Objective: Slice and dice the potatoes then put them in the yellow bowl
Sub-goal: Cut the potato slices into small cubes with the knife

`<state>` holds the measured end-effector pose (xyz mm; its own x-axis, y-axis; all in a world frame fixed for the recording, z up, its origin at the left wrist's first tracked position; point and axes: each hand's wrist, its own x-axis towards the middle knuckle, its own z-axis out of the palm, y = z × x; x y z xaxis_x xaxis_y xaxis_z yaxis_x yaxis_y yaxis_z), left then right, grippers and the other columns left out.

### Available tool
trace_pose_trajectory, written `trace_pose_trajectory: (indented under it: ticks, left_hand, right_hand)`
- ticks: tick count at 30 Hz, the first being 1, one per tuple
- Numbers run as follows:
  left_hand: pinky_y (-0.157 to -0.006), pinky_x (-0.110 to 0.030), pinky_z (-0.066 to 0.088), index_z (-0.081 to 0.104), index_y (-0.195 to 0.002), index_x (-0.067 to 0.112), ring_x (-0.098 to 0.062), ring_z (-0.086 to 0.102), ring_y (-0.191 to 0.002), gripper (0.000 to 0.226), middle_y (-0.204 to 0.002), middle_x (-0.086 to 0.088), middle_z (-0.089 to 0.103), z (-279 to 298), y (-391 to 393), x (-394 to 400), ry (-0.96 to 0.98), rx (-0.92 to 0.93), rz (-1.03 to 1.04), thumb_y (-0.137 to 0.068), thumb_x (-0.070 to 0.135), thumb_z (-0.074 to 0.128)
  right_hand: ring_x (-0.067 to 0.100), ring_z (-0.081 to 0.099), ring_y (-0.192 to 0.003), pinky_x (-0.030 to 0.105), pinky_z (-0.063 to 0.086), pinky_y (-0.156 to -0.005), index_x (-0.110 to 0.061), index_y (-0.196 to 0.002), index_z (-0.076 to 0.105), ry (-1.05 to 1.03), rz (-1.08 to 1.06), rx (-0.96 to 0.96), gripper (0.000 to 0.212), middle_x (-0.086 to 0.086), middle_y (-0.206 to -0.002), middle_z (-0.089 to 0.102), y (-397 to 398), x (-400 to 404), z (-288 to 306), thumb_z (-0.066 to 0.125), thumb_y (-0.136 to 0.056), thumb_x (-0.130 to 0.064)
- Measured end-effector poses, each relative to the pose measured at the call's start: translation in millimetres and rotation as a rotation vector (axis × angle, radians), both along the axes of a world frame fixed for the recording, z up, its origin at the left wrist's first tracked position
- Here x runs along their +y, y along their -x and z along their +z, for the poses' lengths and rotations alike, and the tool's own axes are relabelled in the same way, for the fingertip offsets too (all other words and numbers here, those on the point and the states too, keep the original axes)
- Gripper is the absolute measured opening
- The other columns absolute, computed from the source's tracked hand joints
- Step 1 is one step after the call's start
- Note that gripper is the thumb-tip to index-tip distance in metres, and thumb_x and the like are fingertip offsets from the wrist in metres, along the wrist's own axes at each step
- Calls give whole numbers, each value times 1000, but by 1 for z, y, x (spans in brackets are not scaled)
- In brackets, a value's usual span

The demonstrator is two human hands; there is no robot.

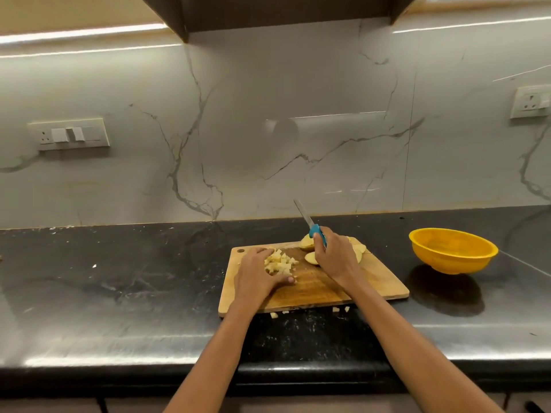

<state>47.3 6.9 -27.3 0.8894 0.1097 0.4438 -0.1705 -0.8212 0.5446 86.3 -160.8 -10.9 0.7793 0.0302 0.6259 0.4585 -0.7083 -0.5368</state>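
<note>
Leftmost, white wall switch plate (71, 135) on grey-veined marble backsplash (268, 129). Below, dark speckled stone countertop (119, 278) bearing rectangular wooden cutting board (372, 281). On board's left part, left hand (258, 275), fingers and thumb cupped loosely around small heap of pale diced potato cubes (280, 262). Just right, sliced potato halves (308, 247) partly hidden behind right hand (335, 256), fingers clamped on blue-handled steel knife (310, 225), blade raised, pointing away. Farther right, well apart from board, round yellow plastic bowl (451, 250) on counter.

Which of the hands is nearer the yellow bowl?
Right. The right hand, gripping the knife, is mid-board; the left hand rests by the diced potato, farther from the bowl.
</note>
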Motion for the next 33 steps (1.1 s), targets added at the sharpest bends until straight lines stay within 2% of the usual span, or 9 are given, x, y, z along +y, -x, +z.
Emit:
trace_pose_trajectory:
  ticks: [2, 5, 13, 19, 21, 24, 25, 28, 33]
  left_hand:
    - [-103, -33, 36, 39, -140, 21, -17, 36, -130, 90, -142, 1, 37, 0, 0, -7, -81, 11, 27, -66, 57, 74]
    - [-100, -30, 37, 36, -142, 18, -18, 38, -128, 86, -141, -2, 36, 1, -10, -10, -94, -34, 64, -72, 53, 72]
    - [-100, -28, 35, 49, -133, 7, -24, 43, -122, 69, -134, -10, 45, 6, -44, 3, 68, -44, 81, -74, 29, 77]
    - [-89, -24, 43, 65, -115, 9, -18, 59, -100, 33, -119, -8, 62, 12, -41, 15, 147, -85, -31, -82, 8, 68]
    - [-89, -28, 49, 67, -114, 12, -13, 60, -96, 33, -119, -6, 64, 14, -39, 19, 154, -65, -73, -83, 0, 65]
    - [-77, -20, 49, 65, -115, 11, -12, 57, -97, 42, -119, -7, 63, 15, -36, 31, 189, -60, -55, -80, -13, 60]
    - [-76, -20, 50, 65, -116, 9, -14, 57, -98, 43, -119, -9, 63, 15, -35, 36, 206, -42, -34, -80, -14, 60]
    - [-90, -35, 52, 64, -117, 5, -21, 60, -100, 42, -117, -13, 64, 11, -32, 44, 228, 60, 39, -76, -4, 71]
    - [-89, -31, 50, 67, -109, 3, -21, 63, -96, 41, -108, -12, 67, 6, -32, 29, 148, 27, 76, -72, 12, 79]
  right_hand:
    - [6, 51, -60, 10, 37, -53, -5, -131, 52, -9, -3, -1, 37, 5, -88, 66, 0, -1, -1, 41, -102, -25]
    - [7, 52, -60, 9, 38, -53, -6, -129, 53, -8, -21, -4, 36, 3, -86, 65, -3, -3, -3, 40, -102, -26]
    - [7, 50, -60, 10, 36, -51, -6, -126, 54, -24, -70, -14, 34, 2, -83, 62, -10, -7, -1, 39, -102, -25]
    - [8, 50, -59, 11, 36, -51, -5, -122, 55, -29, -63, -16, 31, 2, -81, 61, -11, -8, -3, 40, -102, -24]
    - [8, 50, -58, 11, 36, -51, -6, -119, 56, -31, -58, -16, 30, 0, -78, 59, -9, -8, -4, 41, -102, -24]
    - [9, 51, -61, 11, 37, -51, -6, -119, 56, -40, -54, -9, 30, 0, -79, 58, -6, -10, -4, 41, -102, -24]
    - [9, 52, -62, 11, 38, -52, -6, -119, 56, -41, -52, -7, 30, 0, -80, 58, -5, -10, -5, 41, -102, -24]
    - [9, 53, -63, 12, 40, -53, -6, -120, 56, -42, -50, -11, 30, 0, -81, 59, -5, -10, -5, 41, -102, -25]
    - [13, 58, -68, 23, 49, -61, -6, -118, 56, -48, -63, -13, 29, 4, -83, 63, -6, -9, -4, 41, -102, -25]
